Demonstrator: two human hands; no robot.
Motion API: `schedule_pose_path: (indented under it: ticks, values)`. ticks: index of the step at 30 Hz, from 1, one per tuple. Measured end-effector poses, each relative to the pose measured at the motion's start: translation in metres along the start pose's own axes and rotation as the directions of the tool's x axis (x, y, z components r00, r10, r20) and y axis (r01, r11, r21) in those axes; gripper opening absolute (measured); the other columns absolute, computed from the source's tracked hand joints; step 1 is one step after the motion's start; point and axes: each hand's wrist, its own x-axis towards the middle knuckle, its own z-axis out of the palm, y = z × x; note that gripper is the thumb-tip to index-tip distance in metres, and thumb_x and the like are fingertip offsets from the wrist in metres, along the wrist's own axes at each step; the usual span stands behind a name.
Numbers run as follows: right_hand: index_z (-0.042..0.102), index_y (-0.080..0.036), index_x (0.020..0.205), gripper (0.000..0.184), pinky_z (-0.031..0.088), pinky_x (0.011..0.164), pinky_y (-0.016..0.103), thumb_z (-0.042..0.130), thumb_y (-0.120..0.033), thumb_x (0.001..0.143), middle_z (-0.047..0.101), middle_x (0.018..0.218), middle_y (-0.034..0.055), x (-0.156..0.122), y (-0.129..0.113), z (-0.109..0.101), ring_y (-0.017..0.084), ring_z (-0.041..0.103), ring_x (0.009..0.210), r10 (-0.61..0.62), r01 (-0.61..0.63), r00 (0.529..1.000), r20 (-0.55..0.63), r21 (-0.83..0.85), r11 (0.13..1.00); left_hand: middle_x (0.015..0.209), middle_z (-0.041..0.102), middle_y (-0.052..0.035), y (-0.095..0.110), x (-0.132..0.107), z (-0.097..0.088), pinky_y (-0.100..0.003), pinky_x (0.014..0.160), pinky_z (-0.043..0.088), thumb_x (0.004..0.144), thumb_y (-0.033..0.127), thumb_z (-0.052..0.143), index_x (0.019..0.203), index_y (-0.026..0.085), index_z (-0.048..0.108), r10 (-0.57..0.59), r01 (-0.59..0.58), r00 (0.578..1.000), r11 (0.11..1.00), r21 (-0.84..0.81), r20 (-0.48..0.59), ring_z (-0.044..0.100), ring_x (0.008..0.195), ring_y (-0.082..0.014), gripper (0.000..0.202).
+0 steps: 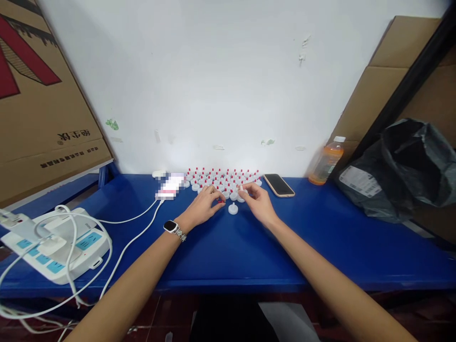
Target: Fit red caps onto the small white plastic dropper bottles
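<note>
Both my hands rest on a blue table (249, 247) near the wall, at a cluster of small white caps with red tips (223, 178). My left hand (204, 205), with a watch on its wrist, has its fingers curled and pinches a small red piece at the fingertips. My right hand (258, 199) pinches a small white cap between thumb and forefinger. One white cap without a red tip (232, 208) lies on the table between the two hands, and two more sit just behind it.
A phone (279, 185) lies face up to the right of the caps. An orange drink bottle (326, 161) and a black plastic bag (402, 171) stand further right. A white power strip (60, 244) with cables sits at the left, cardboard boxes (39, 95) behind.
</note>
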Motion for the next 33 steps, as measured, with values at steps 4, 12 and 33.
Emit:
schedule_pose_path:
  ticks: [4,12,33]
  values:
    - [0.072,-0.021,0.085,0.025,0.042,0.069,0.031,0.073,-0.044,0.075,0.059,0.084,0.0035,0.004,0.006,-0.005,0.018,0.054,0.079,-0.093,0.088,0.996,-0.018,-0.192,0.977,0.105,0.063,-0.0052,-0.008,-0.001,-0.010,-0.039,0.093,0.046,0.093,0.043,0.057,0.111,0.026,0.068,-0.052,0.049,0.998,0.996,-0.077,-0.037,0.056,0.101,-0.0217,0.027]
    - [0.070,-0.019,0.086,0.012,0.043,0.071,0.028,0.064,-0.029,0.083,0.067,0.074,0.0002,0.014,-0.020,0.026,0.014,0.059,0.071,-0.129,0.211,0.934,0.333,-0.225,0.951,0.102,0.070,-0.0043,-0.014,-0.004,-0.032,-0.031,0.078,0.048,0.091,0.029,0.054,0.104,0.020,0.068,-0.156,0.139,0.984,0.974,-0.178,-0.085,0.062,0.089,-0.0179,0.021]
    - [0.073,-0.020,0.088,0.018,0.032,0.094,0.049,0.063,-0.034,0.085,0.063,0.103,0.0150,0.061,-0.004,0.065,0.032,0.048,0.106,-0.084,0.353,0.931,0.356,-0.811,0.466,0.100,0.064,-0.0070,-0.026,-0.012,-0.024,-0.037,0.084,0.050,0.081,0.034,0.066,0.104,0.020,0.066,-0.145,0.143,0.989,0.988,-0.058,-0.035,0.060,0.091,-0.0213,0.027]
